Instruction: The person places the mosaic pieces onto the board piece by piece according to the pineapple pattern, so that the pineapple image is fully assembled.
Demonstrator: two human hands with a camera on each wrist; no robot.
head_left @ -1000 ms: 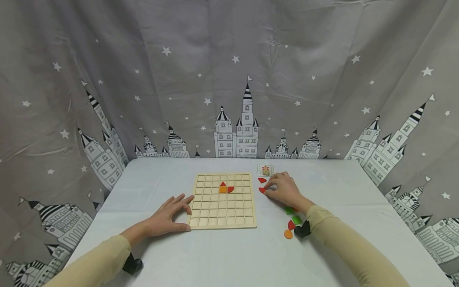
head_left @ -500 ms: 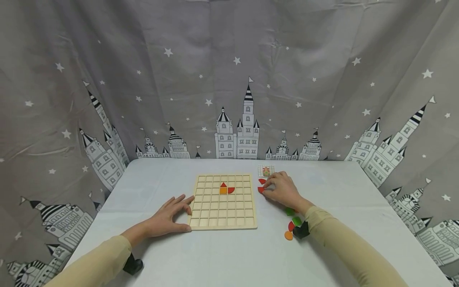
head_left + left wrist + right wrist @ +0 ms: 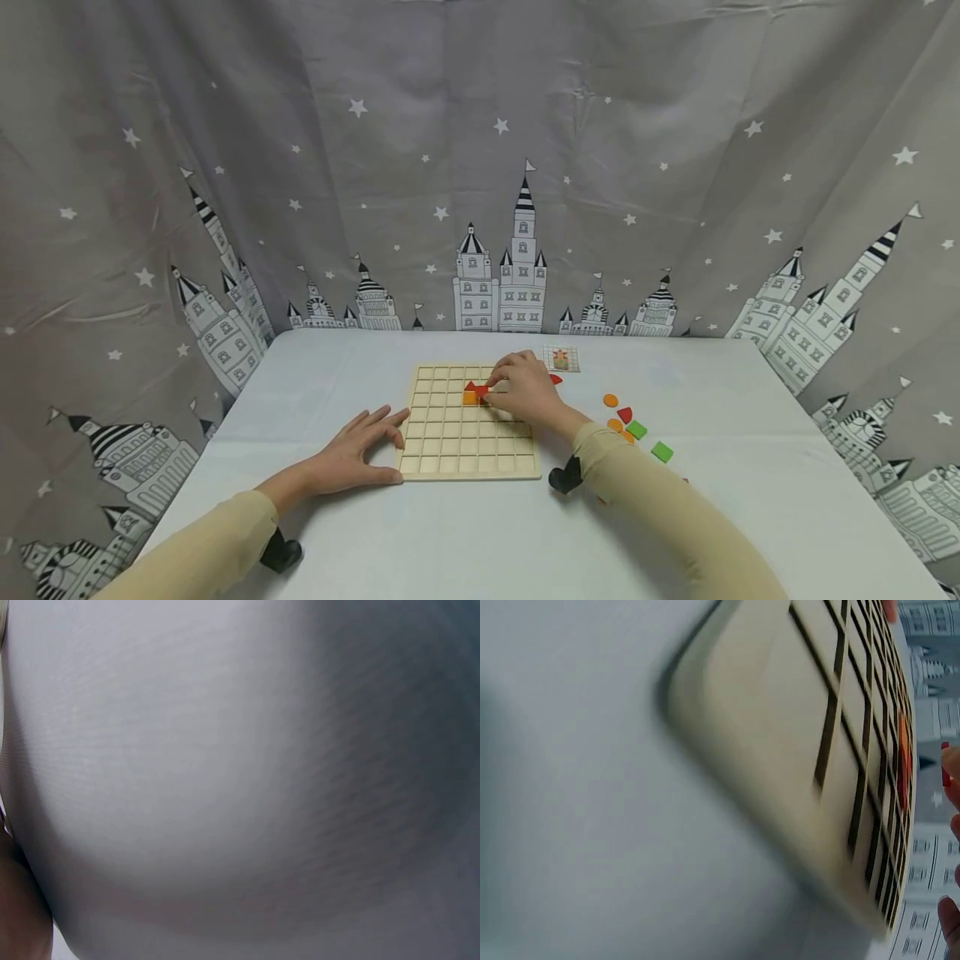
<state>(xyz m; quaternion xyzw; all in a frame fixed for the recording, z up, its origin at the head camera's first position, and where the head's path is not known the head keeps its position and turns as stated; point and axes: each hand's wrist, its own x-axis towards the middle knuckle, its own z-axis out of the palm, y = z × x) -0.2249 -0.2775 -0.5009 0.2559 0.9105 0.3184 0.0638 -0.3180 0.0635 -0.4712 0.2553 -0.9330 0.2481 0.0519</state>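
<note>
My right hand [image 3: 529, 392] reaches over the pale wooden grid board [image 3: 442, 442] and pinches a red quarter-circle tile [image 3: 482, 390] between thumb and fingertips. In the right wrist view this tile [image 3: 946, 769] shows edge-on at the fingertips, above the board's surface. Beneath and beside it, an orange square tile [image 3: 469, 399] lies in the grid with a red triangle tile [image 3: 470, 386] behind it. The red tile at the square's right is mostly covered. At the board's left edge rests my left hand [image 3: 352, 457], fingers spread and thumb at the near corner. The left wrist view shows mostly blurred grey-white cloth.
A small pattern card [image 3: 562, 358] lies behind and right of the board, with a red tile [image 3: 556, 379] in front. Loose orange, red and green tiles [image 3: 662, 452] are scattered to the right, partly hidden by the sleeve [image 3: 637, 492]. A grey curtain [image 3: 480, 100] hangs behind.
My right hand has picked up a red quarter-circle tile from the table at the right and carried it left over the board. The left hand stays at the board's edge.
</note>
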